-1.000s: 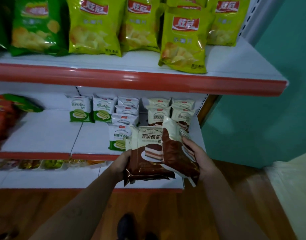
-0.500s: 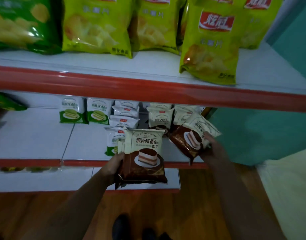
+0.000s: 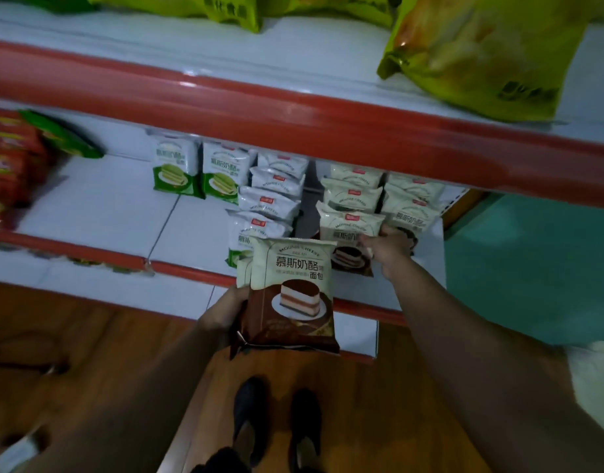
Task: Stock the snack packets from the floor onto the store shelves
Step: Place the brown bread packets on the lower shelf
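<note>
While the person stands square to the shelving, the left hand hangs out in front of the red shelf lip, fingers wrapped round the lower left edge of a cream-and-brown cake-bread packet. That packet is upright, clear of the shelf, its printed face toward us, and a second cream edge peeks out just behind it.

Over to the right hand: it reaches onto the middle shelf, thumb and fingers closed on the right side of the front brown packet. That one stands on the shelf board at the head of its row, with more brown-and-cream packets lined up behind and another row just beside, to the right.

Left of those, a row of white packets runs back, then two green-fronted packets side by side. Red packets blur at the far left.

Up top, a yellow-green crisp bag sits on the upper shelf. Below, dark shoes on the wooden floor.
</note>
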Motion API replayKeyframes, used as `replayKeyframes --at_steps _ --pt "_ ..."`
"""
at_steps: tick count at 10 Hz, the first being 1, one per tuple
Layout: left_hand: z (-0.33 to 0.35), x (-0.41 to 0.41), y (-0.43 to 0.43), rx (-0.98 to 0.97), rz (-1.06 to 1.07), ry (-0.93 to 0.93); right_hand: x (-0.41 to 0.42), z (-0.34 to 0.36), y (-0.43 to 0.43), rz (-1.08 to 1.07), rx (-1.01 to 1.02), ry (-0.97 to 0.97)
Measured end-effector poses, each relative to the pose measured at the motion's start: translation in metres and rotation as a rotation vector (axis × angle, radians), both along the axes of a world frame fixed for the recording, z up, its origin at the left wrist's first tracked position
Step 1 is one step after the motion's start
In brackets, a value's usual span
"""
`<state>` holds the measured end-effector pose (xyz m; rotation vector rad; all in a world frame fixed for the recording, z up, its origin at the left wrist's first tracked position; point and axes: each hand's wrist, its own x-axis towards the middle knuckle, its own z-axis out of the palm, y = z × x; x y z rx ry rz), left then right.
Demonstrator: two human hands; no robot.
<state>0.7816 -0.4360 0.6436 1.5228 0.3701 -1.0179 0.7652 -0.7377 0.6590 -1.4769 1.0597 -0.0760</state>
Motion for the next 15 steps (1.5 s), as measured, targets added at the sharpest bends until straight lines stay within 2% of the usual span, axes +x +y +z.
replayKeyframes --at_steps 3,5,7,8,9,10,11,13,15 --pt "-0.013 -0.019 -0.011 0.010 0.147 0.010 0.025 -0.029 -0.002 -0.038 -0.063 -0.020" --pt "-0.006 -0.029 -0.021 0.004 0.131 0.002 0.017 -0.031 0.006 -0.011 -0.040 0.004" --pt "0.008 -0.024 -0.024 -0.033 0.116 -0.011 -0.001 0.000 0.017 -0.161 -0.048 -0.003" --pt "0.024 -0.028 -0.031 -0.151 0.045 -0.036 -0.023 0.020 0.024 0.039 -0.078 0.067" --pt "0.040 -0.030 -0.038 -0.239 -0.042 -0.094 -0.046 0.053 0.035 0.370 0.099 0.149" --pt "0.046 -0.029 -0.048 -0.254 -0.045 -0.132 -0.065 0.063 0.041 0.582 0.252 0.157" --pt "0.045 -0.032 -0.057 -0.267 -0.094 -0.130 -0.079 0.063 0.039 0.569 0.346 0.097" --pt "0.046 -0.035 -0.067 -0.225 -0.057 -0.062 -0.116 0.059 -0.012 0.280 0.333 0.006" --pt "0.051 -0.044 -0.070 -0.200 -0.072 -0.019 -0.142 0.047 -0.087 -0.020 -0.010 -0.081"
